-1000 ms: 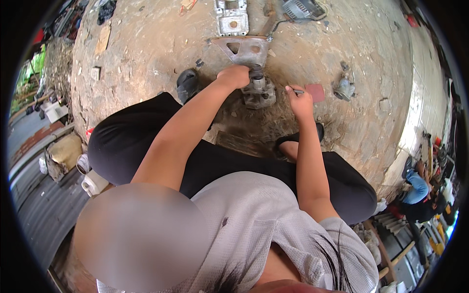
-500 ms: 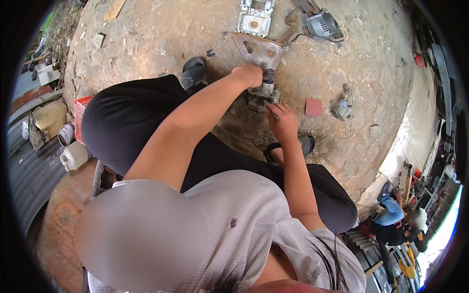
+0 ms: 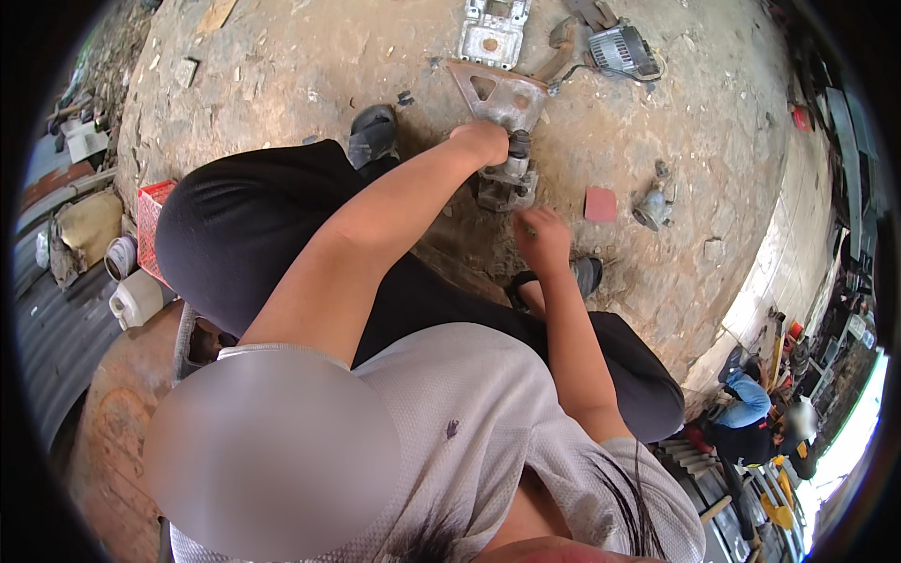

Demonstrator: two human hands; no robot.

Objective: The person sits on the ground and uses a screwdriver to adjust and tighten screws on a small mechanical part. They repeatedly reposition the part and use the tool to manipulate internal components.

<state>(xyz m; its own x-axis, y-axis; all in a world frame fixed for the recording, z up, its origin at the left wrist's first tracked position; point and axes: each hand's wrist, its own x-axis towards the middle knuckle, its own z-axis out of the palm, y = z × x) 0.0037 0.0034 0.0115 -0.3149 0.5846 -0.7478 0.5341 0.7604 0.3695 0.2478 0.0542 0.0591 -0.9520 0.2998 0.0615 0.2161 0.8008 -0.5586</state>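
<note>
A rusty metal bracket (image 3: 511, 94) with a wide, roughly triangular plate and cut-out holes lies on the ground in front of me. At its near end is a greyish metal fitting with a cylinder (image 3: 516, 167) and a blocky base (image 3: 504, 195). My left hand (image 3: 482, 144) is closed round the side of this bracket, beside the cylinder; its fingertips are hidden. Just below and right of the base, my right hand (image 3: 542, 240) hangs apart from the metal with curled fingers. Something small and dark may be in them, but I cannot make it out.
Beyond the bracket lie a silver metal housing (image 3: 491, 36) and a corded motor (image 3: 621, 51). A reddish square pad (image 3: 601, 204) and a small metal part (image 3: 651, 206) lie to the right. A red crate (image 3: 153, 225) and white jug (image 3: 139, 300) stand left. Another person (image 3: 751, 413) sits far right.
My right hand has drawn slightly down and away from the near end of the metal fitting, with its fingers curling in. The left hand stays in place on the bracket.
</note>
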